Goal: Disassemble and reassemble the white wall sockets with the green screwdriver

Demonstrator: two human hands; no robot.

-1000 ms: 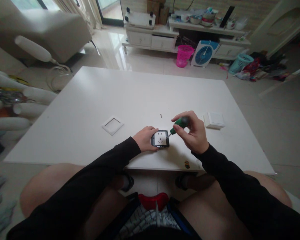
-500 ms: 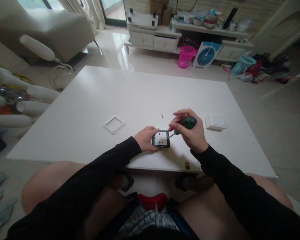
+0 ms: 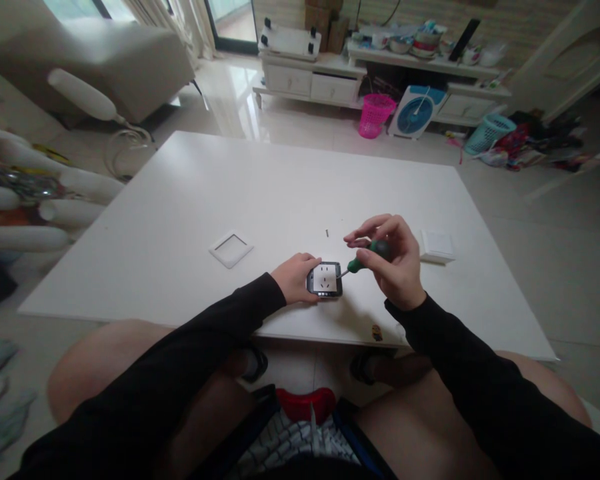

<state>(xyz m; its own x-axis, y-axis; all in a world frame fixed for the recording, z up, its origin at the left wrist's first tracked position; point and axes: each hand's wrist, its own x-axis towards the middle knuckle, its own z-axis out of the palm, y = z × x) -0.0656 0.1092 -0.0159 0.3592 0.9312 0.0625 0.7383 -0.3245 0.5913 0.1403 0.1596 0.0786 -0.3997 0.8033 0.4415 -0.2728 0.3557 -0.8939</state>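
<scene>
My left hand grips the left side of a wall socket with a white face and dark surround, near the table's front edge. In my right hand is a screwdriver with a green and black handle, held between thumb and fingers. Its shaft slants down to the left, and the tip meets the socket's right side. Just beyond the socket lies a small screw. A white cover frame rests flat to the left. Right of my right hand sits a white switch or socket box.
All this stands on a white table. A small sticker marks its front edge. Furniture legs or padded white rods crowd the left side. Beyond the table are a pink basket, a blue fan and a low cabinet.
My right hand has shifted slightly right, with its fingers lifted and more spread around the screwdriver handle. The left hand still holds the socket. The whole view has shifted a little.
</scene>
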